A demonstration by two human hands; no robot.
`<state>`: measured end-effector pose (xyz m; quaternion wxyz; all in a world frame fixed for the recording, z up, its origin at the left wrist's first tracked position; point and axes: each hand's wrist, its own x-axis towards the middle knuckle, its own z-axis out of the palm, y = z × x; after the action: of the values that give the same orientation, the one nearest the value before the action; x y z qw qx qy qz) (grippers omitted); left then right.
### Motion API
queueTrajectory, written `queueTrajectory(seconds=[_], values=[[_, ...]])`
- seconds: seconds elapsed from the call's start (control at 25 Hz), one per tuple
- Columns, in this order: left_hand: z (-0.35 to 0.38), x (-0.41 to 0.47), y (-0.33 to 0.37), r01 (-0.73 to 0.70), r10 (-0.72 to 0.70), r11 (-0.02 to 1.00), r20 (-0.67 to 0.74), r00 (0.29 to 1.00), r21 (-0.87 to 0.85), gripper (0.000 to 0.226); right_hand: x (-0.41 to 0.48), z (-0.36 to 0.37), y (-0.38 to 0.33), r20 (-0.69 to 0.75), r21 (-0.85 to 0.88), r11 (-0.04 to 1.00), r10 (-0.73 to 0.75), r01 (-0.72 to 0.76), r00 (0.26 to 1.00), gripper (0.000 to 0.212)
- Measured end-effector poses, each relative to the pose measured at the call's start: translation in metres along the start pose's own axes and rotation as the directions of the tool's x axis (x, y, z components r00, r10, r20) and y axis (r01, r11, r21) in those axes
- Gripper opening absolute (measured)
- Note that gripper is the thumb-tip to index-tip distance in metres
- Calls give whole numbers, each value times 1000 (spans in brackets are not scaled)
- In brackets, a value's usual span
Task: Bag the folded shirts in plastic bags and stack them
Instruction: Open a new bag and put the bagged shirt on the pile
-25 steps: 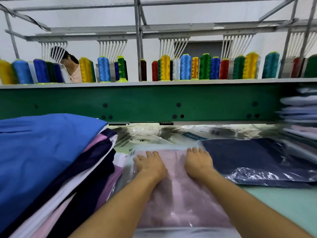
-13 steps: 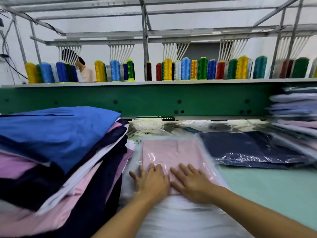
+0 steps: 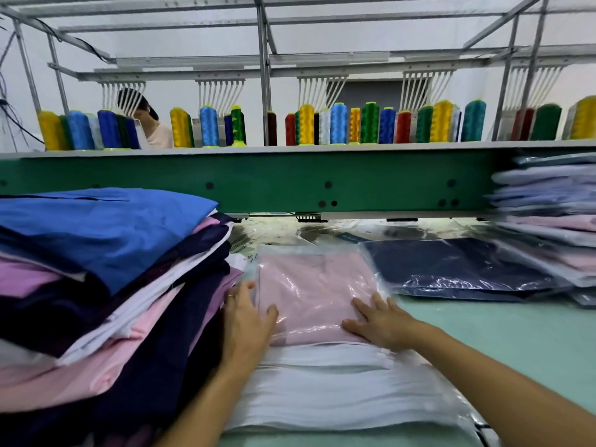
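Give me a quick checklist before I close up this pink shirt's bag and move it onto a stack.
1. Pink shirt covered by the plastic bag: ok, glossy film lies over it.
2. Shirt flat, no bunching: ok as far as shows.
3. Left hand and right hand resting on the bag: ok.
4. Bag mouth closed: cannot tell, the near end is a white blur.
5. Navy bagged shirt to the right free on top: ok.
6. Bagged stack at far right steady: cannot tell, blurred.

Pink shirt (image 3: 309, 295), navy shirt (image 3: 451, 266)
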<state>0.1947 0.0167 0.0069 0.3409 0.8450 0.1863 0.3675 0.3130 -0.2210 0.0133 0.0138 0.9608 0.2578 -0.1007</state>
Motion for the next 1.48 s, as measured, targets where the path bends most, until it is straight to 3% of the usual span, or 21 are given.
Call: queueTrajectory(seconds=[0.08,0.16,0.2,0.28,0.36,0.48,0.52,0.6,0.76,0.96,1.08,1.32,1.48], values=[[-12,9,4,197,-198,910,35,980,-364,45,5,2,3,-58,120,990,86,-78,995,109],[-24,15,7,405,-336,690,230,913,-600,39,10,3,11,-92,117,990,90,-79,992,102],[-29,16,8,505,-350,581,364,863,-638,33,10,4,15,-108,73,996,64,-57,992,103],[-36,13,13,683,-309,431,615,726,-590,17,8,1,16,-222,64,998,33,-20,975,73],[-40,9,18,760,-265,381,726,635,-526,24,6,-6,11,-438,161,982,-16,96,899,42],[-43,12,23,755,-205,234,728,654,-612,32,-10,-19,-21,-598,392,817,-125,424,792,24],[-43,12,23,738,-198,182,711,674,-650,32,-16,-22,-33,-593,432,751,-180,499,785,20],[-42,12,24,701,-199,112,675,710,-704,34,-28,-23,-53,-520,424,718,-305,551,798,22],[-40,11,22,702,-180,90,682,709,-706,37,-40,-22,-66,-524,186,808,-400,559,752,21],[-38,10,22,713,-85,42,708,701,-700,31,-39,-21,-90,-615,70,770,-467,634,636,24],[-39,10,21,686,-98,62,680,727,-725,31,-32,-18,-102,-696,63,789,-404,611,593,30],[-39,9,22,644,-171,144,622,764,-751,38,-21,-24,-143,-840,-58,833,-338,550,424,19],[-39,8,23,621,-198,82,598,777,-779,36,-20,-30,-149,-870,-209,870,-374,446,322,14]])
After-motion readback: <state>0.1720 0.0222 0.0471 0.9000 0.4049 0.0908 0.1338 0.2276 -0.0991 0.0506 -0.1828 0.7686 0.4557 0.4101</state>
